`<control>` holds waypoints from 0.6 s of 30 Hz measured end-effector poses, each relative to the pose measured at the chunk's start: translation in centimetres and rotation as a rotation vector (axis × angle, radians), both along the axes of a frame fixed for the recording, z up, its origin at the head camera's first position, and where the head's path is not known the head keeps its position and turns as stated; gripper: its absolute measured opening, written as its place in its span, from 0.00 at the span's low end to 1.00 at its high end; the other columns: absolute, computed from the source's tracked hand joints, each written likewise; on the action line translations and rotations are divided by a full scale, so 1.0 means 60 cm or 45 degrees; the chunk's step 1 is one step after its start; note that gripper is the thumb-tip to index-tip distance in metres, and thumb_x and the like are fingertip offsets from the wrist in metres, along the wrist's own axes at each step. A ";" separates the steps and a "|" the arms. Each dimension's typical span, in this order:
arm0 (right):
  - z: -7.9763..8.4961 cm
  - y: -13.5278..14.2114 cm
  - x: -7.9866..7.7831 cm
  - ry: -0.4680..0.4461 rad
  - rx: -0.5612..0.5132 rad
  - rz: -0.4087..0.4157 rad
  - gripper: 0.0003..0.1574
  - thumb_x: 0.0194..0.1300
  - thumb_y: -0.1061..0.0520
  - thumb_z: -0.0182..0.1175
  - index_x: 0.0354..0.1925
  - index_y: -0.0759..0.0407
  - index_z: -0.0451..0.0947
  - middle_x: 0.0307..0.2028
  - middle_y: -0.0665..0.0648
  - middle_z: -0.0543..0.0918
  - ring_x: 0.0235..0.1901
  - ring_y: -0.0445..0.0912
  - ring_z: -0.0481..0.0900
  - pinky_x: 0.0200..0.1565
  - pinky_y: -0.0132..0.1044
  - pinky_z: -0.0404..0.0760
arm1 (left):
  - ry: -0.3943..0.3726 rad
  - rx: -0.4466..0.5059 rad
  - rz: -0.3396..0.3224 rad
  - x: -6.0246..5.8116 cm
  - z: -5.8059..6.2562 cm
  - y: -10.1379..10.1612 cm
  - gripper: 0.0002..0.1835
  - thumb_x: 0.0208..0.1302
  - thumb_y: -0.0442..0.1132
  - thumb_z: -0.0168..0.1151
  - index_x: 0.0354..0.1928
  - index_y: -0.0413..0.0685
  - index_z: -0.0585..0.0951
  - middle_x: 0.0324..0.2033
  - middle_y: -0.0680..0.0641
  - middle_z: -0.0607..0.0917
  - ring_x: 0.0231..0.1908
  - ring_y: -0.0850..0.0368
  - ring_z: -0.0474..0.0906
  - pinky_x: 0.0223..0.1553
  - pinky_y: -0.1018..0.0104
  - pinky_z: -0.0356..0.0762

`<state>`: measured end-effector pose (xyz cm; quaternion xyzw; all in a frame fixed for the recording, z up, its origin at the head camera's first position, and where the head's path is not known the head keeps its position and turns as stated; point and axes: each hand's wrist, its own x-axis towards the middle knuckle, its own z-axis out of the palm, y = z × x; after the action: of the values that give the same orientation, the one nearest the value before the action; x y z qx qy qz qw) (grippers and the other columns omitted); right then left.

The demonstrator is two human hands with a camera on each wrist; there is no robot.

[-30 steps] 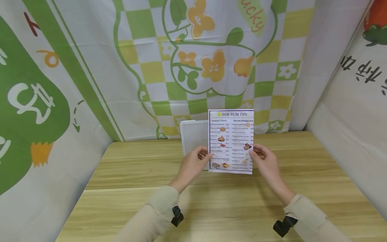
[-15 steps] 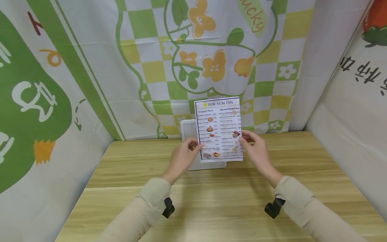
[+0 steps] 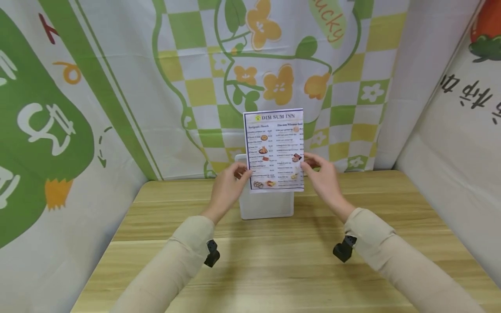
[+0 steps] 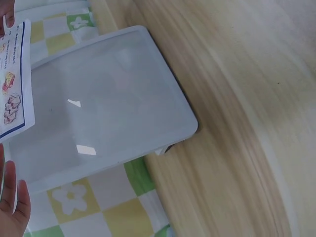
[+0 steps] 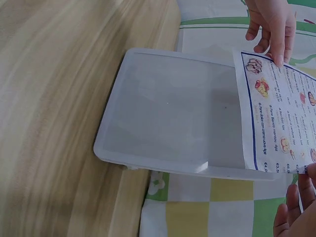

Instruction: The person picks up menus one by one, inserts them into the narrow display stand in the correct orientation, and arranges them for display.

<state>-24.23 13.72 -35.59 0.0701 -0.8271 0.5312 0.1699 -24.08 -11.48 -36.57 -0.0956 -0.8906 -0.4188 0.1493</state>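
A printed paper menu (image 3: 274, 150) headed "DIM SUM INN" is held upright in front of me by both hands. My left hand (image 3: 228, 184) pinches its left edge low down, thumb on the printed side. On the opposite edge, my right hand (image 3: 324, 179) pinches it the same way. Behind the sheet stands a white-framed display board (image 3: 267, 206) with a grey face, leaning back on the table. The sheet overlaps the board's upper part in the head view. In the right wrist view the menu's lower edge (image 5: 249, 116) lies across the board's grey face (image 5: 163, 108).
The wooden table (image 3: 266, 265) ends at a checked green and yellow cloth backdrop (image 3: 344, 130) close behind the board. Printed cloth walls rise at the left (image 3: 117, 87) and right (image 3: 462, 152). A small black camera sits on each wrist.
Both hands have carried the menu up and to the left, from right of the board to in front of its upper part. More of the board's lower face now shows.
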 end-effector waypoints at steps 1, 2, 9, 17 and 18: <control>0.004 -0.002 -0.004 0.001 -0.002 0.001 0.22 0.70 0.62 0.60 0.60 0.69 0.75 0.45 0.67 0.84 0.45 0.53 0.77 0.42 0.34 0.74 | -0.008 0.011 0.004 -0.003 0.003 -0.001 0.11 0.70 0.46 0.61 0.47 0.48 0.83 0.37 0.51 0.85 0.36 0.56 0.77 0.34 0.62 0.74; 0.007 -0.003 -0.007 0.001 -0.007 0.004 0.22 0.70 0.62 0.60 0.60 0.68 0.75 0.45 0.67 0.84 0.45 0.53 0.77 0.42 0.34 0.73 | -0.015 0.028 0.007 -0.005 0.006 -0.001 0.11 0.70 0.46 0.61 0.47 0.48 0.82 0.38 0.51 0.85 0.36 0.56 0.77 0.35 0.63 0.74; 0.031 -0.014 -0.032 0.019 -0.007 0.010 0.24 0.69 0.63 0.60 0.62 0.68 0.74 0.44 0.67 0.83 0.44 0.52 0.76 0.42 0.35 0.72 | 0.014 0.128 0.044 -0.029 0.028 -0.006 0.14 0.71 0.46 0.61 0.50 0.47 0.82 0.40 0.49 0.84 0.38 0.55 0.77 0.35 0.63 0.75; 0.048 -0.026 -0.054 0.078 -0.036 0.009 0.25 0.69 0.64 0.59 0.63 0.66 0.73 0.44 0.66 0.83 0.44 0.51 0.76 0.42 0.36 0.74 | 0.017 0.157 0.108 -0.046 0.043 -0.006 0.15 0.71 0.47 0.61 0.52 0.48 0.82 0.40 0.51 0.84 0.36 0.55 0.75 0.31 0.63 0.72; 0.050 -0.027 -0.057 0.086 -0.045 0.008 0.25 0.69 0.64 0.59 0.63 0.66 0.73 0.44 0.66 0.83 0.44 0.51 0.75 0.42 0.35 0.74 | 0.014 0.159 0.116 -0.048 0.046 -0.005 0.15 0.71 0.48 0.61 0.52 0.49 0.82 0.40 0.52 0.84 0.36 0.56 0.75 0.31 0.63 0.72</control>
<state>-27.67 12.08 -32.58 0.0875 -0.8111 0.5437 0.1972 -26.97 -11.80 -33.82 -0.0477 -0.8654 -0.4657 0.1786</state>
